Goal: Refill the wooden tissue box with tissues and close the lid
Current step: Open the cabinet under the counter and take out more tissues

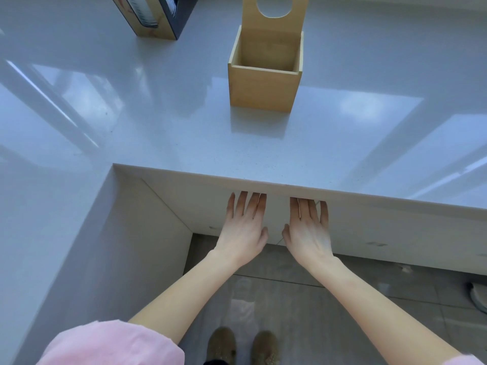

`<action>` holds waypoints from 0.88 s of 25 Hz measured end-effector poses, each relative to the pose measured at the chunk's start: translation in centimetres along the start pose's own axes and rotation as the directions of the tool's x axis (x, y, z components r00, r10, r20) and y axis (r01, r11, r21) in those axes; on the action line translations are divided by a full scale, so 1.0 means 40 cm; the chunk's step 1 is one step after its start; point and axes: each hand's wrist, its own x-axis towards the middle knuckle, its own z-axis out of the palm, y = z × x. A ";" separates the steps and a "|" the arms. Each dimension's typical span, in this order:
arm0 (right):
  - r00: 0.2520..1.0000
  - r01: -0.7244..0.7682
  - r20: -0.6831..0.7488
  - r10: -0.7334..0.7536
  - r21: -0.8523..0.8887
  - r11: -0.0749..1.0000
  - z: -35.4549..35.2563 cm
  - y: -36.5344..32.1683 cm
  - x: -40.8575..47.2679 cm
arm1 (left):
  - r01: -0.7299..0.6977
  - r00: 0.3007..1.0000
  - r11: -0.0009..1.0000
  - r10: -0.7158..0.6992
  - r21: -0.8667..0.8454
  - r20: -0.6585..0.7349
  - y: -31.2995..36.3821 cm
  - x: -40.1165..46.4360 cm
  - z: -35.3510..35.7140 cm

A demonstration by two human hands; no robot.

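A square wooden tissue box (264,86) stands on the white countertop (163,138), its inside bare. Its hinged lid (274,21), with a round hole, stands upright at the box's far side. No tissues show anywhere in view. My left hand (243,227) and my right hand (309,229) hang side by side below the counter's front edge, palms down, fingers stretched and apart, holding nothing. Both fingertips reach under the counter's lip, well short of the box.
A dark and wood-coloured container (155,17) stands at the back left of the counter. The counter forms an L, with a side wing (47,233) on my left. Below are a grey tiled floor (303,312) and my shoes (242,346).
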 end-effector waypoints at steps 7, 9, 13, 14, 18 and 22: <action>0.992 0.031 -0.125 -0.024 0.048 0.998 0.041 0.031 -0.001 | 0.012 0.998 1.000 -0.010 0.025 -0.066 -0.005 0.015 0.047; 0.989 0.015 -0.151 -0.003 0.075 0.997 0.037 0.026 0.004 | 0.023 0.996 1.000 -0.022 0.014 -0.086 0.004 0.010 0.062; 0.975 0.011 -0.222 0.011 0.100 0.995 0.035 0.012 -0.013 | 0.061 0.977 0.997 -0.069 -0.047 -0.203 0.020 0.010 0.072; 0.971 0.004 -0.237 0.026 0.122 0.992 0.036 0.004 -0.022 | 0.062 0.971 0.996 -0.075 -0.064 -0.227 0.022 0.010 0.068; 0.949 0.013 -0.312 0.051 0.198 0.980 0.028 -0.016 -0.086 | 0.077 0.955 0.991 -0.105 -0.111 -0.277 0.034 -0.043 0.067; 0.957 0.062 -0.288 0.033 0.316 0.947 -0.006 -0.036 -0.181 | 0.137 0.961 0.974 -0.175 -0.180 -0.216 0.067 -0.160 0.056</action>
